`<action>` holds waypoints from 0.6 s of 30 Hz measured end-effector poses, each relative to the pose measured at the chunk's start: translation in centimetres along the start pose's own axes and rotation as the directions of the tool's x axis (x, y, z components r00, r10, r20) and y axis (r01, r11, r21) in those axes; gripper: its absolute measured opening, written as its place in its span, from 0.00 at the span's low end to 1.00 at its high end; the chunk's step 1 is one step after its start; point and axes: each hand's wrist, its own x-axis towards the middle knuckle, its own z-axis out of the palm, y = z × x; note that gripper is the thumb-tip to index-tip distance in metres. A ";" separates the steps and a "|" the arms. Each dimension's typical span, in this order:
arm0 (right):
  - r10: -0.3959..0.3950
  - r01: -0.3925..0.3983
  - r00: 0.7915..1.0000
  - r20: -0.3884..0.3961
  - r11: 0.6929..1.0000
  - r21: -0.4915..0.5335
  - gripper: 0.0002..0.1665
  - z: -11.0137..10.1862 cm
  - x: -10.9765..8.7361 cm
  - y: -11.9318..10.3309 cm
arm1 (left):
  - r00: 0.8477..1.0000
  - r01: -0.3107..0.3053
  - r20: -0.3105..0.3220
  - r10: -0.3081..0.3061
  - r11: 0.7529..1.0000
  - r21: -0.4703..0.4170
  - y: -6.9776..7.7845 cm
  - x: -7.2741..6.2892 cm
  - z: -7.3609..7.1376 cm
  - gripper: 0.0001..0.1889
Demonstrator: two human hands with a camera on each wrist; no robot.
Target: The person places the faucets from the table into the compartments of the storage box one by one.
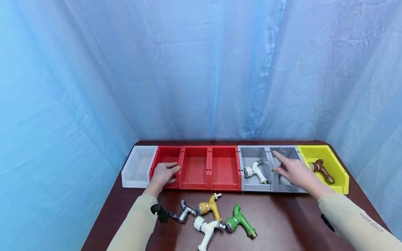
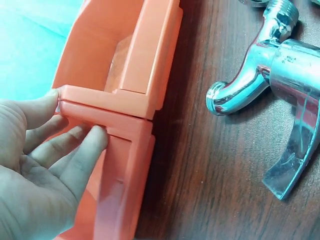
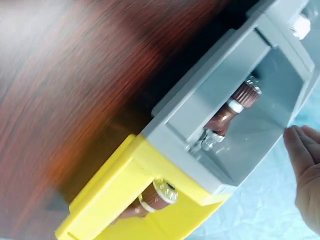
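Four taps lie loose on the dark wooden bench (image 1: 273, 223), near the person: a shiny chrome lever tap (image 1: 183, 214), a yellow ribbed-knob tap (image 1: 214, 209), a white round-knob tap (image 1: 208, 230) and a green brass-ended tap (image 1: 241, 220). The step in hand looks like sorting taps into bins. The right hand (image 1: 296, 171), index finger stretched and thumb apart, holds nothing over the right grey plastic bin (image 1: 289, 188), where a brown white-ringed tap (image 3: 222, 122) lies. The left hand (image 1: 164, 173), fingers loosely bent, touches the left red plastic bin (image 1: 169, 152) at its right wall; how firmly is hard to tell. The next move probably calls for clearing the bin walls and reaching near. A white tap with a chrome spout (image 1: 258, 170) and a plain brown tap (image 1: 323, 170) occupy neighbouring bins; the loose taps' crowding could hamper fingers.
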 end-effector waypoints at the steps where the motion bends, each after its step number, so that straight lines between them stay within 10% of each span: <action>1: 0.049 -0.049 0.999 0.014 0.998 0.037 0.43 -0.1 0.2 0.0 | 1.000 -0.011 -0.002 0.011 1.000 0.005 0.2 -0.1 -0.1 0.29; 9: 0.283 -0.318 0.944 0.172 0.919 0.233 0.44 -0.9 1.6 0.3 | 0.987 -0.151 -0.028 0.157 0.977 0.153 2.7 -1.8 -0.3 0.27; 18: 0.387 -0.504 0.859 0.335 0.752 0.425 0.38 -0.2 2.8 0.3 | 0.918 -0.380 0.038 0.395 0.847 0.371 4.5 -5.3 1.2 0.22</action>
